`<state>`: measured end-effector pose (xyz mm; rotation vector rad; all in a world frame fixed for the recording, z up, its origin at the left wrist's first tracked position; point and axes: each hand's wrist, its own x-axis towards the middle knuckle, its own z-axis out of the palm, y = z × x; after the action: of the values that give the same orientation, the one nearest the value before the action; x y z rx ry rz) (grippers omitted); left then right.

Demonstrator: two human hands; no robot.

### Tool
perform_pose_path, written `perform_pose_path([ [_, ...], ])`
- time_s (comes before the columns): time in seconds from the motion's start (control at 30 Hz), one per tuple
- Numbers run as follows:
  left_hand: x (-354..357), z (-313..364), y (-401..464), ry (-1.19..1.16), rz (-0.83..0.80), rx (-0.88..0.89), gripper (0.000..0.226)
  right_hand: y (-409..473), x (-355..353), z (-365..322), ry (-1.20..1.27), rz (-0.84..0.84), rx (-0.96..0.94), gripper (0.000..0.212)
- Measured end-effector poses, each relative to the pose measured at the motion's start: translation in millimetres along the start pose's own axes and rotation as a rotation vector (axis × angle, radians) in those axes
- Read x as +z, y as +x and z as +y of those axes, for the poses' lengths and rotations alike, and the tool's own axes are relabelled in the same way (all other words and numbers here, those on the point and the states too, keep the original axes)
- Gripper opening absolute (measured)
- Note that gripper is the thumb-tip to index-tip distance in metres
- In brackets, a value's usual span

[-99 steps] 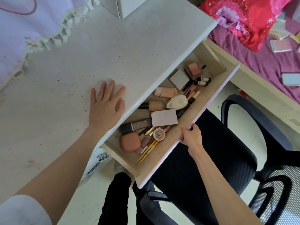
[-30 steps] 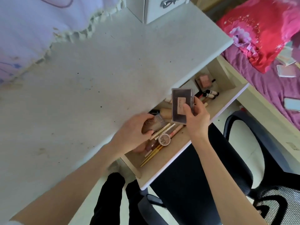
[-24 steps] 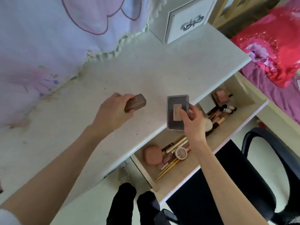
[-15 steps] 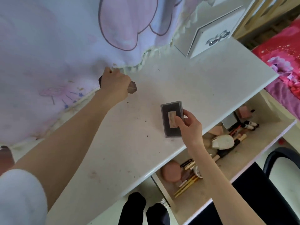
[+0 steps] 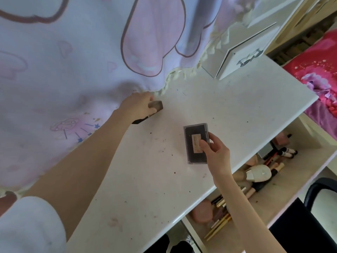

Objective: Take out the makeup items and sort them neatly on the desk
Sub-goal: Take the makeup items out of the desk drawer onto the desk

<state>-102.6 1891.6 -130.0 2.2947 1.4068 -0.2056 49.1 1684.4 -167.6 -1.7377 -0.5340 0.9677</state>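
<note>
In the head view we see the white surface [image 5: 228, 110] running from lower left to right of the frame, with a printed curtain [image 5: 73, 61] along its far edge at upper left. Our left hand [image 5: 138, 106], upper centre, is curled round a small brown case [image 5: 156, 106] and holds it low at the foot of the curtain; we cannot tell whether the case touches the surface yet. Our right hand [image 5: 215, 152], mid-frame, pinches a dark flat palette [image 5: 196, 143] by its near right edge, thumb on its pale label, tilted just over the surface. At lower right the open drawer [image 5: 284, 198] holds the rest: a pink round compact [image 5: 200, 212], a white bottle [image 5: 259, 173], gold pencils [image 5: 218, 229] and small tubes [image 5: 286, 152] further up.

We judge this to be the placing step for the first two items, with the sorting barely begun. Next, we would set the case down square against the far edge and let go, then lay the palette flat beside it, leaving room for a row. After that, both hands need to go back to the drawer. The loose pencils will likely roll, so they want laying parallel.
</note>
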Motion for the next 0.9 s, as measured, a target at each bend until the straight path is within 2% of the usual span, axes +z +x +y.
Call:
perform_pose_path([
  [0.1,-7.8,-5.4,-0.5,-0.283,-0.044,-0.106,0.044,-0.7,1.6,-0.4,0.015,-0.001,0.014,0.022],
  [0.2,-15.4,-7.7,-1.9,-0.341,-0.053,-0.150,0.042,-3.1,3.7,-1.1,0.029,-0.002,0.019,0.024],
  [0.3,-16.7,-8.9,-4.2,-0.351,0.087,-0.137,0.043,-4.8,5.7,-1.4,0.034,-0.001,0.017,0.025],
  [0.4,-18.1,-4.7,-4.2,-0.304,0.323,-0.036,0.042,-5.6,6.5,-3.3,0.036,-0.002,0.018,0.023],
  [0.47,-17.1,2.0,-4.3,-0.304,0.425,0.032,0.043,-6.0,6.6,-4.5,0.043,-0.008,0.021,0.022],
  [0.6,-7.0,11.7,-4.8,-0.370,0.514,0.104,0.054,-6.9,6.1,-3.7,0.047,-0.009,0.036,0.023],
  [0.73,4.3,11.9,-6.4,-0.406,0.548,0.085,0.057,-8.4,6.5,0.7,0.033,-0.032,0.109,0.017],
  [0.83,11.2,10.0,-12.5,-0.549,0.517,0.094,0.066,-9.2,8.5,2.1,0.023,-0.097,0.181,0.023],
  [0.9,18.8,6.6,-23.8,-0.624,0.553,0.080,0.065,-11.8,13.0,2.8,0.000,-0.171,0.215,0.030],
])
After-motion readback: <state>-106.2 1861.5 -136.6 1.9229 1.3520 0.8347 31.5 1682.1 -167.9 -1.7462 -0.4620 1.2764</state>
